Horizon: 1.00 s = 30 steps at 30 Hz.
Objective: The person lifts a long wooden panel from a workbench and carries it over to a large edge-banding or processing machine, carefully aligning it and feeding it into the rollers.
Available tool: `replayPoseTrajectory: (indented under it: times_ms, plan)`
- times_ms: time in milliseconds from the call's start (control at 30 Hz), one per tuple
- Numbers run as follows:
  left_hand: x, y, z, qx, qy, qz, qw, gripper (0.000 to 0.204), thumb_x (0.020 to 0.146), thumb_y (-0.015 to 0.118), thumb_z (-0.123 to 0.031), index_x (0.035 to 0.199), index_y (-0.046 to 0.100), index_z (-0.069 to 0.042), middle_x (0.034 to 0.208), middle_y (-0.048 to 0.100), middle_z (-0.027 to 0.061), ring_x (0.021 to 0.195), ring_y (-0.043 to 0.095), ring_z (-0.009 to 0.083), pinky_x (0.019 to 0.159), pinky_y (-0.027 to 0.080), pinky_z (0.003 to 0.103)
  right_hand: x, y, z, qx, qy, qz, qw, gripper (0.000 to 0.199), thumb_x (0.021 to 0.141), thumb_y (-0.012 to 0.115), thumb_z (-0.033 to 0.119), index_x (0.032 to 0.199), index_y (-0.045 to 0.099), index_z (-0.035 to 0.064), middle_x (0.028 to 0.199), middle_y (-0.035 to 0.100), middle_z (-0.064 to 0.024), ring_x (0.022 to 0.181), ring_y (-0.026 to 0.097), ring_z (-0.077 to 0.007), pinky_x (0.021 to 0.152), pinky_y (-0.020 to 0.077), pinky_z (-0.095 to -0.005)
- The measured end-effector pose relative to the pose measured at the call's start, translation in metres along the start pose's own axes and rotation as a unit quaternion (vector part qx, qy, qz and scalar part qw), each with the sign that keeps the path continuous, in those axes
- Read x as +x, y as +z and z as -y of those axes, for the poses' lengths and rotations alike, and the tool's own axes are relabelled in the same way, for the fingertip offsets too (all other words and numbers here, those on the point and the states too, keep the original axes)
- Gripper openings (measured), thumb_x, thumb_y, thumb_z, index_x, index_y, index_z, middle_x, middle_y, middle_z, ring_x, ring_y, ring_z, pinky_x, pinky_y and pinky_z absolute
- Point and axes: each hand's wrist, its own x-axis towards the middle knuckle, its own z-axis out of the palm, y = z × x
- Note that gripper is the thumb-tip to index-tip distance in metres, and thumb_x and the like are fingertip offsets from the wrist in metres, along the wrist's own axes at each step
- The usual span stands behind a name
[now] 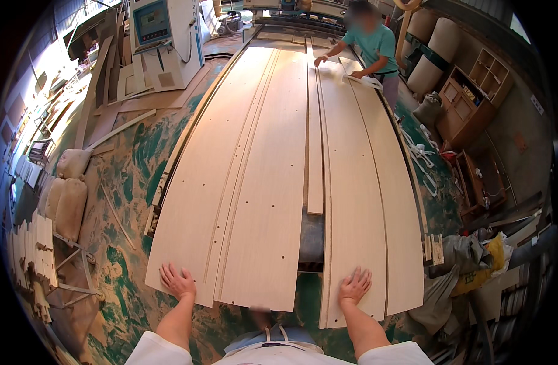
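My left hand (177,281) lies flat, fingers spread, on the near end of the leftmost pale wood panel (187,225). Beside that panel runs a second long board (270,237) dotted with small dark holes. My right hand (355,286) rests palm down, fingers extended, on the near end of a long panel (352,213) right of the gap. Another panel (403,255) lies along its right side. Between the two groups sits a narrow wood strip (314,152), its near end stopping short of mine. Neither hand grips anything.
A co-worker (370,45) in a teal shirt leans over the far right of the machine bed (311,234), hands near white material. A control cabinet (166,45) stands far left. Filled sacks (66,204) and stacked wood strips (32,255) are left; wooden cabinets (464,106) are right.
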Motion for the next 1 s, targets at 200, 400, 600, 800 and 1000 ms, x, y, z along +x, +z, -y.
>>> replayPoseTrajectory:
  times_ms: [200,400,600,800,1000]
  plan:
    - [-0.0005,0.0009,0.0008,0.002,-0.001,0.001,1.0,0.053,0.094,0.056,-0.03,0.141,0.051,-0.005,0.158,0.04,0.017,0.151,0.028,0.0346,0.124,0.021,0.053,-0.0001,-0.0009,0.0007,0.0,0.002,0.0,1.0,0.057,0.093,0.054,0.031,0.147,0.048,0.0145,0.157,0.036,-0.0211,0.15,0.028,-0.0389,0.123,0.0214,-0.0574]
    - [-0.0004,0.0023,0.0014,0.001,0.003,-0.006,1.0,0.053,0.094,0.056,-0.03,0.141,0.051,-0.004,0.157,0.04,0.017,0.151,0.029,0.0345,0.125,0.021,0.053,0.0007,-0.0019,0.0016,0.003,0.001,-0.005,1.0,0.056,0.093,0.054,0.031,0.146,0.05,0.0141,0.157,0.037,-0.0211,0.15,0.028,-0.039,0.122,0.0217,-0.0578]
    - [0.0001,0.0011,0.0,0.002,0.004,-0.009,1.0,0.053,0.093,0.057,-0.029,0.14,0.052,-0.004,0.157,0.041,0.0171,0.151,0.029,0.0344,0.124,0.021,0.053,-0.0002,-0.0027,0.0019,0.007,0.003,-0.006,1.0,0.056,0.093,0.053,0.031,0.146,0.05,0.0139,0.156,0.037,-0.0212,0.15,0.028,-0.039,0.122,0.0219,-0.0579]
    - [-0.0015,0.0038,0.0034,-0.003,0.001,-0.007,1.0,0.054,0.093,0.056,-0.029,0.14,0.051,-0.003,0.157,0.041,0.0177,0.151,0.029,0.0347,0.125,0.021,0.053,0.0008,-0.0015,0.0016,0.001,-0.003,-0.007,1.0,0.057,0.092,0.054,0.031,0.146,0.05,0.0134,0.156,0.037,-0.0213,0.15,0.028,-0.0389,0.122,0.0221,-0.0578]
    - [-0.0003,0.0023,0.0009,-0.005,0.004,-0.005,1.0,0.054,0.094,0.055,-0.03,0.14,0.051,-0.002,0.157,0.04,0.0186,0.151,0.028,0.0347,0.125,0.02,0.053,-0.0001,0.0012,-0.0008,0.002,-0.003,-0.008,1.0,0.058,0.092,0.054,0.032,0.146,0.05,0.0132,0.157,0.037,-0.0214,0.15,0.028,-0.0389,0.122,0.0223,-0.0577]
